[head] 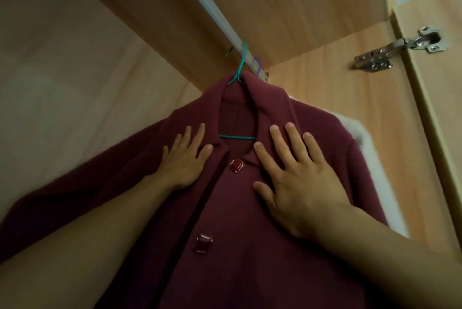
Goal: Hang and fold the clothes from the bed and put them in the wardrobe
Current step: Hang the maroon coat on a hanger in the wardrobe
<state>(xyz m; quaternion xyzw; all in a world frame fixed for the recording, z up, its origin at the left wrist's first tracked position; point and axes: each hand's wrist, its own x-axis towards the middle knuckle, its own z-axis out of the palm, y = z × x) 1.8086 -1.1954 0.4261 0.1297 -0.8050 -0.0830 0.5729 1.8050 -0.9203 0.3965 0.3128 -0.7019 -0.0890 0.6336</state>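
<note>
**Coat on the rail, both hands flat on its front**

The wardrobe (87,63) fills the view, seen from below, with its wooden walls and a door hinge (400,51) at the right edge. A pale rail (212,8) runs from the top edge down to the right side wall. From this rail hangs the dark red coat (250,208), the largest of the task's things, on a teal hanger (240,68). The long axis of the coat goes from the collar, near the rail, down toward the person. Behind its right shoulder a white garment (357,131) shows a little, and a purple hook (258,63) sits beside the teal one.

The coat lies directly under both palms. The right hand (295,178) is nearer to the camera; the left hand (185,158) reaches further up. Both are spread open with straight fingers, pressing on the cloth beside the lapels, and they grip nothing. 2 red buttons (236,165) lie between and below the hands. The hanging seems finished; probably only smoothing is left.
</note>
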